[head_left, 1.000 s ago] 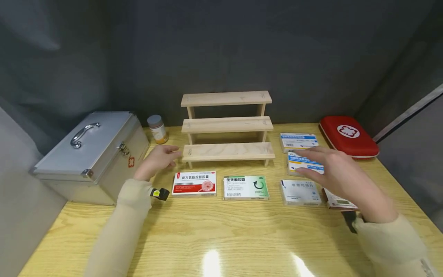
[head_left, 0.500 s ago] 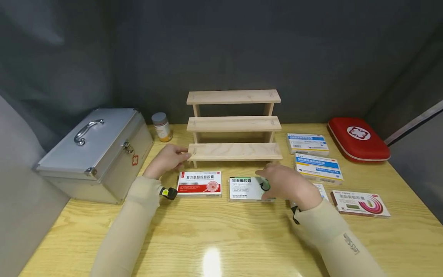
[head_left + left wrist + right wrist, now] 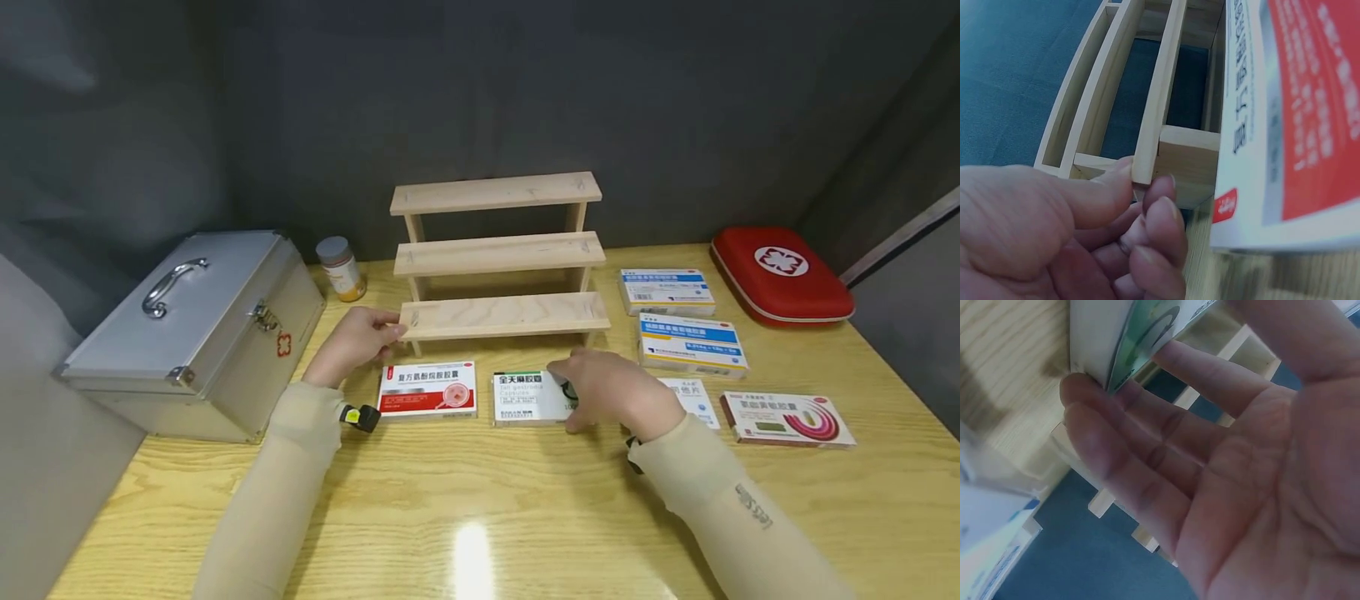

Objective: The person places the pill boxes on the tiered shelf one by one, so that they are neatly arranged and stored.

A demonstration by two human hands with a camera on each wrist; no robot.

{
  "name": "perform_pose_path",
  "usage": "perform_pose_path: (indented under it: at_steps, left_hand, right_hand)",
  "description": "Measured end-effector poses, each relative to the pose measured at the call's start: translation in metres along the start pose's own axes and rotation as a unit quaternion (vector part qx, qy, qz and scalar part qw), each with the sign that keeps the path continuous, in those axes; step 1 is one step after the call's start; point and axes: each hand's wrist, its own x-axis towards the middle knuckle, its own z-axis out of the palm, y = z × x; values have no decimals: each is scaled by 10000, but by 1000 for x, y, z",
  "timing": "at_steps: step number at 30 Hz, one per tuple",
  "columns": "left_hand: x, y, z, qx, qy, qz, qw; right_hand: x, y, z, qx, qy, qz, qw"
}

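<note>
My left hand pinches the left end of the lowest shelf of a three-step wooden rack. The left wrist view shows thumb and fingertips at the end of that shelf board. My right hand spans the right end of a green-and-white capsule box, thumb on the near side and fingers on the far side. Fingertips meet the box's edge in the right wrist view; the thumb's tip is out of frame there. A red-and-white capsule box lies below my left hand, in front of the rack.
Two blue-and-white boxes and a pink-striped box lie at right; a pale box is partly behind my right hand. A red zip case sits behind them. At left stand a silver case and a pill bottle.
My right hand has moved left from above the boxes on the right and down to the green-and-white capsule box. My left hand has closed in on the rack's lowest shelf.
</note>
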Motion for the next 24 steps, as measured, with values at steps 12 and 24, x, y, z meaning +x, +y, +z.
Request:
perform_pose_path:
  at_steps: [12,24]
  left_hand:
    - [1,1,0,-7,36,-78,10000]
    - [-1,2,-1,44,26,-57,10000]
  right_hand:
    - [2,2,-2,125,-77,-48,9999]
    - [1,3,-2,186,-8,-169,9997]
